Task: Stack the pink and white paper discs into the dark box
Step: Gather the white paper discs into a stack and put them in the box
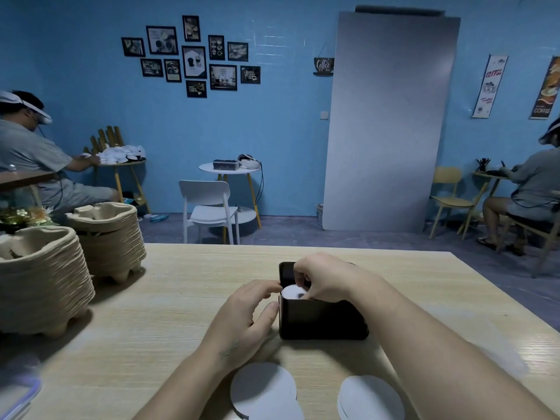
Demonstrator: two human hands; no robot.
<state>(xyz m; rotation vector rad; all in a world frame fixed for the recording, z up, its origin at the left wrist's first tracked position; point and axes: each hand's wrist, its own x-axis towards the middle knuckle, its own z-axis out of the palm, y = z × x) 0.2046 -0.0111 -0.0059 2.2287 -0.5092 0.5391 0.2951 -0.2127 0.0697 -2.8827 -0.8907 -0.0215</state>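
Right hand (321,277) pinching white round paper disc (291,292) inside dark rectangular box (324,321), left hand (247,312) curled against its left wall, grip unclear, pale wooden bench (169,304) beneath.

Both forearms extend forward, converging. Right hand (322,278) arched, fingertips (299,278) curled down, pinching white disc (291,291). Left hand (245,313) loosely bent, thumb and fingertips resting against dark box (324,321).

Black box (322,319); white discs (262,389)

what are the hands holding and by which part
The right hand pinches the white discs by their top edge in the dark box; the left hand touches the box's left end.
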